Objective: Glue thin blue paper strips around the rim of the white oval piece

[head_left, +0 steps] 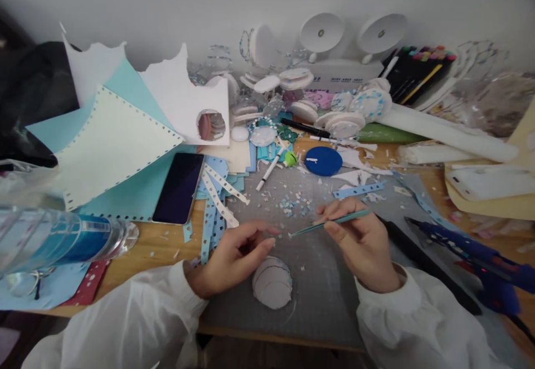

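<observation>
My right hand is closed around teal tweezers, whose tips point left over the grey mat. At the tweezer tips is a tiny pale piece, too small to name. My left hand hovers to the left, thumb and index finger slightly apart, near the tips. Just below it on the mat lies a round white disc with thin curved lines across it. Small blue and white paper bits are scattered beyond both hands.
A phone, punched paper strips and a water bottle lie left. Further back are a white marker, a blue oval and decorated white discs. A blue glue gun rests at right.
</observation>
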The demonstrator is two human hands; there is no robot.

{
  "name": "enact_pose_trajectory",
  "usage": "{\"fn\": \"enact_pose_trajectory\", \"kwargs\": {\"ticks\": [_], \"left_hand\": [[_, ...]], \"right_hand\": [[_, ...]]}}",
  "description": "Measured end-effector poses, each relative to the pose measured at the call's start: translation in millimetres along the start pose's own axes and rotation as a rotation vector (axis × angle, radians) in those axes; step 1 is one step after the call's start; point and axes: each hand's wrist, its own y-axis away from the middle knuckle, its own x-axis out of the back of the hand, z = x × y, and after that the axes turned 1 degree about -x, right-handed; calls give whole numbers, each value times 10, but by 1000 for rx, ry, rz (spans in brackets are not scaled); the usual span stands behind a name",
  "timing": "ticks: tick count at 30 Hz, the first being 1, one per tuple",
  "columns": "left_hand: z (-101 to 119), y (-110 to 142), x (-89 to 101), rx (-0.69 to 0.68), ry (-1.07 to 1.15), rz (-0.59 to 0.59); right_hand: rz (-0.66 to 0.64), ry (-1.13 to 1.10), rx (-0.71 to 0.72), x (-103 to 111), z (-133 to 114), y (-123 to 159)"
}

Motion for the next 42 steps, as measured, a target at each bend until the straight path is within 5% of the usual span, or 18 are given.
{"fn": "enact_pose_trajectory", "kwargs": {"ticks": [10, 28, 42], "left_hand": [[27, 3, 1, -36, 57, -80], [34, 14, 27, -37, -49, -6], [10, 13, 24, -16, -50, -13]], "right_hand": [[-63, -179, -159, -132, 109, 111], [-51, -242, -308, -124, 97, 148], [-54, -203, -284, -121, 111, 139]]}}
